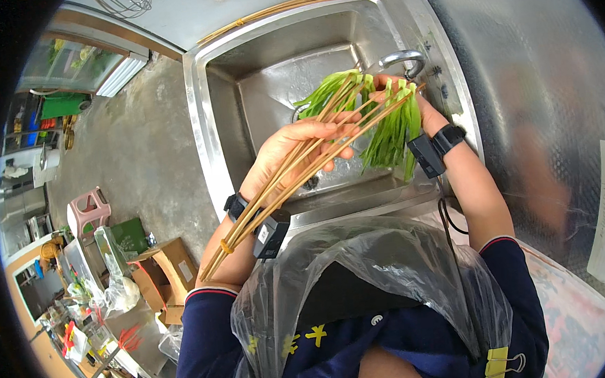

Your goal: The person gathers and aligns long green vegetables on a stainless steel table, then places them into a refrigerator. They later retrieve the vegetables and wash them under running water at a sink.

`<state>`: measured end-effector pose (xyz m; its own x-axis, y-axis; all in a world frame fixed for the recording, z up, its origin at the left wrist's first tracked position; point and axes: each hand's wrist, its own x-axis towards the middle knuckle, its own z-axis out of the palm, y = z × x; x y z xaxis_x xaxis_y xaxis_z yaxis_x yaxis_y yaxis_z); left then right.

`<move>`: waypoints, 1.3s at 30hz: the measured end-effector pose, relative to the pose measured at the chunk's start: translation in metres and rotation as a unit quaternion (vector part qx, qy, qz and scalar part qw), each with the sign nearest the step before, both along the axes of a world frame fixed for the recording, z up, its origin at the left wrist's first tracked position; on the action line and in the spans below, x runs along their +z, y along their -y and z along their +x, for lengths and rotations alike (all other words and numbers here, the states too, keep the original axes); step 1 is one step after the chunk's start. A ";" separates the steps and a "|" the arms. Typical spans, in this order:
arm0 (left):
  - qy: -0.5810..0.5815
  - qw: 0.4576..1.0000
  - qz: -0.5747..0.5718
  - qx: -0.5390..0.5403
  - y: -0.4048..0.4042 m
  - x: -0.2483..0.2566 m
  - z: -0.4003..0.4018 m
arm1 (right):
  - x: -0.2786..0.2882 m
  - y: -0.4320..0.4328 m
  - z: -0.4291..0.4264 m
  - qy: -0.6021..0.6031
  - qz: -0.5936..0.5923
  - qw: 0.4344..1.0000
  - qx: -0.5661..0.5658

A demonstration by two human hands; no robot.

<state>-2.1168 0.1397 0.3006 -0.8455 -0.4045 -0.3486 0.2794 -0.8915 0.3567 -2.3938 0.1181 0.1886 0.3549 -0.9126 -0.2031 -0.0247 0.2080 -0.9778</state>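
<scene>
My left hand holds a spread bundle of thin bamboo sticks over the sink. A yellow band ties them near their lower end, which lies along my left forearm. Long green leaf strips hang from the far stick tips on the right. More green leaf strips drape at the tips on the left. My right hand is at the stick tips with its fingers around the greens there. Those leaves partly hide its fingers.
A stainless steel sink lies below, with a curved metal faucet close to my right hand. More bamboo sticks lie along its far rim. A metal wall stands at the right. On the floor side are a pink stool and a cardboard box.
</scene>
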 end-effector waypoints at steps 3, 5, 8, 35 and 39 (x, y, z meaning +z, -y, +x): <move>-0.004 1.000 -0.002 -0.003 0.002 0.002 -0.003 | -0.002 -0.001 0.001 0.067 0.058 0.995 -0.043; 0.008 1.000 -0.001 0.000 0.005 0.005 -0.005 | -0.004 0.002 -0.002 0.218 0.159 0.962 -0.034; 0.010 1.000 -0.019 0.006 0.006 0.008 -0.005 | -0.009 0.004 -0.006 0.262 0.207 0.937 -0.098; 0.016 0.999 -0.029 0.009 0.003 0.008 -0.005 | -0.030 0.009 -0.016 0.353 0.217 0.910 0.021; 0.036 0.999 -0.031 0.015 0.003 0.005 -0.002 | -0.010 0.001 -0.013 0.344 0.223 0.912 0.004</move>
<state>-2.1192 0.1370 0.3059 -0.8059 -0.4524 -0.3820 0.2775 -0.8585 0.4313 -2.4066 0.1166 0.1786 0.5446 -0.7906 -0.2798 0.5597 0.5911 -0.5808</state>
